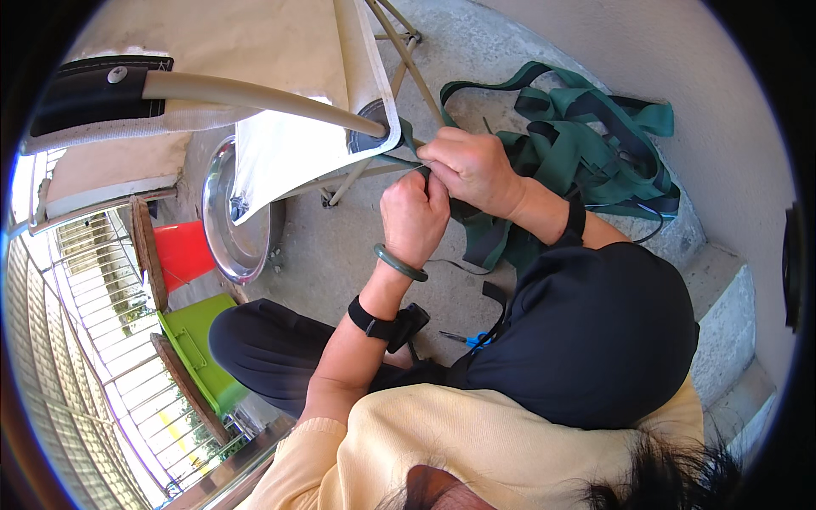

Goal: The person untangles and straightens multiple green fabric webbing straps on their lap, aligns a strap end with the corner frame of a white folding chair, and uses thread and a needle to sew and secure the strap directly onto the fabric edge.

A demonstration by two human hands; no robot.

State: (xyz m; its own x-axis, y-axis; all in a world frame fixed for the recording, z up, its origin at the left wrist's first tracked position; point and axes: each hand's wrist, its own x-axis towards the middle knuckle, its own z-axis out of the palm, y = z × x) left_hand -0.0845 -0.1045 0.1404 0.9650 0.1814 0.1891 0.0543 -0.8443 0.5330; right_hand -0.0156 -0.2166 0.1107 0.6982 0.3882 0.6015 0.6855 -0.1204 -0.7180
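Note:
Both my hands are closed in a pinch on a green strap [407, 134] at the corner of a pale fabric sheet [293, 140]. My left hand [414, 217] wears a dark green bangle at the wrist and sits just below and left of the other. My right hand [476, 170] grips close beside it, knuckles up. The strap runs up to the fabric's dark corner patch [371, 119], where a beige metal tube [255, 92] ends. Fingers hide how the strap is looped. A heap of green and black webbing [586, 153] lies beyond my right hand.
Thin metal legs [404, 68] stand under the fabric. Blue-handled scissors [476, 341] lie on the concrete between my legs. To the left are a shiny metal basin [234, 246], a red container [184, 255], a green bin [197, 344] and a railing. Concrete steps [714, 297] and a wall border the right.

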